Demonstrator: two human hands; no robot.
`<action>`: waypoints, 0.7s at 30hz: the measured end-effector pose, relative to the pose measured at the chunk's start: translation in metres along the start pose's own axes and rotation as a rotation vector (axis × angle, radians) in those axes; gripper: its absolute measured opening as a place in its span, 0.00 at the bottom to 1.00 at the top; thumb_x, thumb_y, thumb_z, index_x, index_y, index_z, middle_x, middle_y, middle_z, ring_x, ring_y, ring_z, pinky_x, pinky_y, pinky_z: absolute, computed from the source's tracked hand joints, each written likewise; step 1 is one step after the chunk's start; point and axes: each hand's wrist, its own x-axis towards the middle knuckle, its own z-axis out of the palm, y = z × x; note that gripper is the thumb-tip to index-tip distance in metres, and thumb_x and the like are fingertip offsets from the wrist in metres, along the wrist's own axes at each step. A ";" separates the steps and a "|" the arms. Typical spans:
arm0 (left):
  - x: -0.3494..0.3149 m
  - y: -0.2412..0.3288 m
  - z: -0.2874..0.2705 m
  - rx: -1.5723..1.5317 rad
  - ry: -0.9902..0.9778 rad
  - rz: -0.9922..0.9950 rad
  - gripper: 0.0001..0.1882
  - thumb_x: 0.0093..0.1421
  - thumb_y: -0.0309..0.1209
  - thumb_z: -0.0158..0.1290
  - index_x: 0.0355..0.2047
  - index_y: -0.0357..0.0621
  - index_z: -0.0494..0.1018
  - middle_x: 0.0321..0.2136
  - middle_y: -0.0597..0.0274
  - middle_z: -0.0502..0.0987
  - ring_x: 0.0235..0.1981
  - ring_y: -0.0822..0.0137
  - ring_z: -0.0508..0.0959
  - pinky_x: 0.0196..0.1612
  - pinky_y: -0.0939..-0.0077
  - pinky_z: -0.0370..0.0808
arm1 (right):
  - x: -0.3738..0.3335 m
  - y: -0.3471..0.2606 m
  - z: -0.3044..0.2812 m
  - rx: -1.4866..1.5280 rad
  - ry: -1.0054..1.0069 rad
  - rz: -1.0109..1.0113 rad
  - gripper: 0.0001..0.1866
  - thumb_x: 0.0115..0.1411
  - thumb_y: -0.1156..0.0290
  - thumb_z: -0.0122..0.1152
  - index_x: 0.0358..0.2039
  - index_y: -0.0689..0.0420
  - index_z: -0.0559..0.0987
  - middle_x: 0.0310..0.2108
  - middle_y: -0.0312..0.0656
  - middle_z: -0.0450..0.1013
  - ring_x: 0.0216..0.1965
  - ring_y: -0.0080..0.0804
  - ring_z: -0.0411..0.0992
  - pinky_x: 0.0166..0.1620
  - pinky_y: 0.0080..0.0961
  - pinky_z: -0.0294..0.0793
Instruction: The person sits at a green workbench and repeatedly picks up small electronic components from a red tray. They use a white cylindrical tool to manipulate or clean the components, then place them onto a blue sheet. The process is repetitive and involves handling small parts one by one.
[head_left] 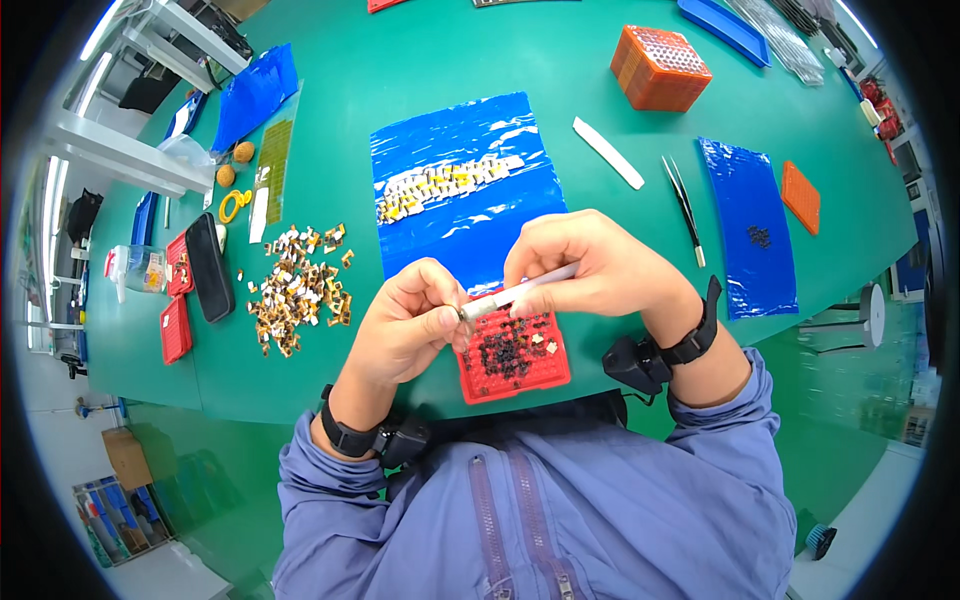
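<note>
My right hand (585, 262) grips a slim grey-white pen-shaped tool (540, 285), its tip pointing left toward my other hand. Thumb and finger of my left hand (415, 318) are pinched together at that tip, on a small piece too hidden to name. Both hands hover over the near side of the table, above a red perforated tray (515, 385). On the tray lie many tiny black parts (505, 353) and a few small cream pieces (545, 344). Beyond my hands, rows of small white-and-yellow pieces (450, 185) lie on a blue sheet (465, 125).
Left: a loose pile of small gold-and-white pieces (300, 290), a black case (209, 268), yellow scissors (235, 206), red trays (176, 330). Right: tweezers (684, 212), a white strip (608, 153), a blue sheet with black parts (750, 190), an orange tray stack (650, 85).
</note>
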 end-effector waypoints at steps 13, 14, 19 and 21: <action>-0.002 0.003 0.007 0.158 0.041 -0.020 0.07 0.60 0.28 0.51 0.31 0.44 0.63 0.21 0.60 0.71 0.22 0.69 0.71 0.26 0.79 0.68 | -0.002 -0.010 -0.005 0.033 -0.107 0.139 0.06 0.57 0.71 0.60 0.28 0.61 0.76 0.16 0.30 0.67 0.17 0.13 0.60 0.20 0.15 0.57; -0.001 0.003 0.007 0.161 0.036 -0.022 0.07 0.60 0.28 0.51 0.31 0.44 0.63 0.21 0.60 0.71 0.22 0.69 0.72 0.26 0.79 0.68 | -0.003 -0.007 -0.003 0.042 -0.088 0.111 0.06 0.57 0.71 0.60 0.29 0.61 0.76 0.15 0.30 0.67 0.17 0.13 0.60 0.20 0.15 0.57; -0.001 0.003 0.006 0.176 0.018 -0.018 0.07 0.60 0.28 0.51 0.31 0.44 0.63 0.22 0.60 0.71 0.23 0.69 0.72 0.27 0.80 0.68 | -0.003 -0.009 -0.004 0.094 -0.080 0.140 0.06 0.57 0.72 0.60 0.29 0.61 0.77 0.16 0.30 0.67 0.17 0.14 0.60 0.20 0.14 0.58; -0.002 0.002 0.003 0.129 0.004 -0.009 0.05 0.60 0.26 0.51 0.31 0.41 0.65 0.25 0.60 0.72 0.25 0.71 0.74 0.29 0.79 0.71 | -0.003 -0.006 -0.006 0.012 -0.084 0.059 0.05 0.57 0.72 0.60 0.30 0.61 0.77 0.17 0.31 0.68 0.18 0.13 0.60 0.20 0.14 0.58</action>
